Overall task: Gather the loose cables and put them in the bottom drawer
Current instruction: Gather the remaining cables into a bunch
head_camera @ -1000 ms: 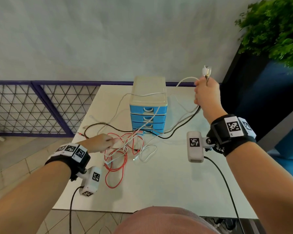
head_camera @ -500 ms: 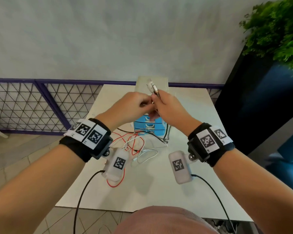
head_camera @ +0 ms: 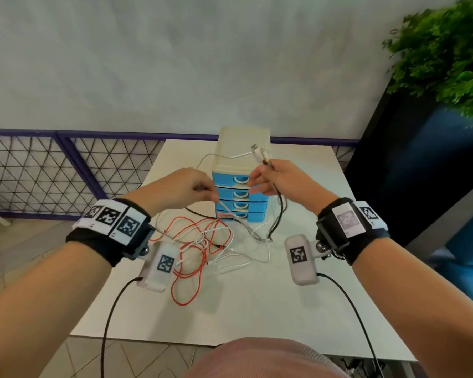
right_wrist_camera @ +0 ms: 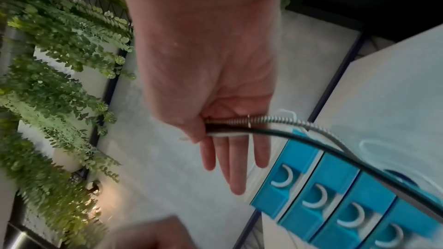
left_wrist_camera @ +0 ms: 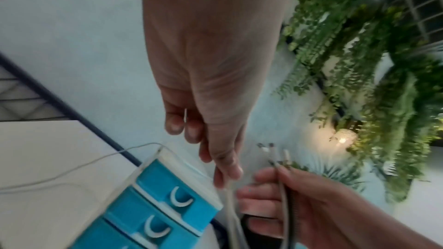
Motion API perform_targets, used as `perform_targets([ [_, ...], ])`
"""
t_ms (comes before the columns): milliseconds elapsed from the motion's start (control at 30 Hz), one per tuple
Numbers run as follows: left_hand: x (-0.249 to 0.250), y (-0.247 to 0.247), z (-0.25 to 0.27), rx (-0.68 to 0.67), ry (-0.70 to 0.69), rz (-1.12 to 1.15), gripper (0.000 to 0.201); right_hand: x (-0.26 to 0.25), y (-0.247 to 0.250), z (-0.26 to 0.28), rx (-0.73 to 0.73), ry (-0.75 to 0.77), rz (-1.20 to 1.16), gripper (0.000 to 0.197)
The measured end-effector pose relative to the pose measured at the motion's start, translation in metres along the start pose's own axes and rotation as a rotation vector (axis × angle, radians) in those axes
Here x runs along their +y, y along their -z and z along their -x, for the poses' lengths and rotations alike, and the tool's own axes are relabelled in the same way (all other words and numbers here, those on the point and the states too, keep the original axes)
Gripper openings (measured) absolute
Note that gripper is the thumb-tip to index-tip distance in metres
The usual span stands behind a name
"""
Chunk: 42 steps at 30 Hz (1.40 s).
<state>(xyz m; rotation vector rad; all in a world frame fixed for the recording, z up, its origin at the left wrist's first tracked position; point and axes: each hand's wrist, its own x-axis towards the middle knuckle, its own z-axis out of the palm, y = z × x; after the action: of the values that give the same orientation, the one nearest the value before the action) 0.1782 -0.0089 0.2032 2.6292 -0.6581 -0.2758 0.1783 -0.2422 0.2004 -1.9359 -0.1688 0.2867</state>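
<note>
Cables (head_camera: 277,205) pinched in right hand (head_camera: 279,178); left hand (head_camera: 185,188) pinches one strand.

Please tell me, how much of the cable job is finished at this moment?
Early stage. Done: the right hand holds several cable ends bunched together. In hand: the left hand pinches a braided cable that runs down to the table. Left: the red cable and white cables lie tangled there, and all four drawers of the drawer unit look closed.
</note>
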Motion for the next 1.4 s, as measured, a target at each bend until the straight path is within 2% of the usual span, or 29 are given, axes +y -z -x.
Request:
perform_targets([
  [67, 0.014, 0.002, -0.007, 0.138, -0.076, 0.047, 0.010, -0.006, -0.013, 0.004, -0.109, 0.001, -0.010, 0.031],
  [133, 0.026, 0.002, -0.015, 0.322, -0.098, 0.218, 0.020, -0.010, -0.023, 0.007, -0.154, 0.026, -0.093, 0.030],
  [200, 0.037, -0.002, -0.022, 0.487, -0.091, 0.527, 0.035, -0.016, -0.027, 0.007, -0.110, 0.043, -0.262, 0.028],
  [267, 0.048, -0.013, -0.027, 0.549, -0.059, 0.795, 0.039, -0.022, -0.024, 0.003, -0.039, 0.078, -0.428, 0.028],
  [300, 0.054, -0.020, -0.028, 0.502, -0.023, 0.871, 0.040, -0.026, -0.022, 0.001, 0.000, 0.104, -0.474, 0.029],
  [333, 0.058, -0.028, -0.028, 0.395, 0.007, 0.928, 0.047, -0.030, -0.019, 0.001, 0.035, 0.128, -0.517, 0.029],
  [400, 0.065, -0.044, -0.025, 0.097, -0.062, 1.023, 0.055, -0.037, -0.011, 0.001, 0.097, 0.157, -0.625, 0.030],
  [433, 0.067, -0.051, -0.025, -0.019, -0.128, 0.992, 0.048, -0.039, -0.006, 0.001, 0.118, 0.162, -0.670, 0.031],
  [467, 0.069, -0.058, -0.026, -0.081, -0.177, 0.888, 0.036, -0.041, 0.000, 0.003, 0.131, 0.165, -0.698, 0.031],
  [533, 0.065, -0.071, -0.034, -0.108, -0.218, 0.626, 0.019, -0.043, 0.013, 0.007, 0.185, 0.169, -0.711, 0.032],
  [633, 0.042, -0.091, -0.044, -0.178, -0.176, 0.344, 0.016, -0.048, 0.030, 0.019, 0.314, 0.164, -0.705, 0.032],
  [700, 0.023, -0.101, -0.051, -0.184, -0.125, 0.183, 0.016, -0.047, 0.038, 0.026, 0.412, 0.171, -0.534, 0.031],
  [733, 0.016, -0.104, -0.054, -0.167, -0.096, 0.132, 0.018, -0.046, 0.039, 0.030, 0.463, 0.192, -0.297, 0.031],
  [767, 0.014, -0.105, -0.058, -0.143, -0.067, 0.103, 0.020, -0.041, 0.038, 0.033, 0.484, 0.217, 0.038, 0.031],
  [833, 0.020, -0.104, -0.067, -0.101, -0.070, 0.023, 0.022, -0.034, 0.030, 0.042, 0.391, 0.196, 0.636, 0.028],
  [867, 0.025, -0.103, -0.071, -0.087, -0.106, -0.046, 0.021, -0.028, 0.025, 0.046, 0.301, 0.131, 0.800, 0.031],
  [933, 0.034, -0.096, -0.079, -0.047, -0.185, -0.132, 0.026, -0.012, 0.023, 0.049, 0.094, -0.039, 0.860, 0.053],
  [1000, 0.040, -0.084, -0.083, -0.022, -0.253, 0.019, 0.028, 0.008, 0.026, 0.045, -0.026, -0.157, 0.813, 0.047],
  [1067, 0.044, -0.072, -0.084, -0.016, -0.300, 0.230, 0.012, 0.019, 0.031, 0.042, -0.020, -0.228, 0.729, 0.035],
  [1167, 0.043, -0.063, -0.084, -0.008, -0.286, 0.252, 0.014, 0.018, 0.036, 0.040, 0.111, -0.207, 0.512, 0.026],
  [1267, 0.019, -0.064, -0.082, -0.048, -0.224, 0.250, 0.012, 0.008, 0.044, 0.042, 0.321, -0.116, 0.076, 0.024],
  [1400, -0.023, -0.066, -0.077, -0.028, -0.094, 0.159, 0.009, 0.001, 0.055, 0.039, 0.474, 0.029, -0.383, 0.023],
])
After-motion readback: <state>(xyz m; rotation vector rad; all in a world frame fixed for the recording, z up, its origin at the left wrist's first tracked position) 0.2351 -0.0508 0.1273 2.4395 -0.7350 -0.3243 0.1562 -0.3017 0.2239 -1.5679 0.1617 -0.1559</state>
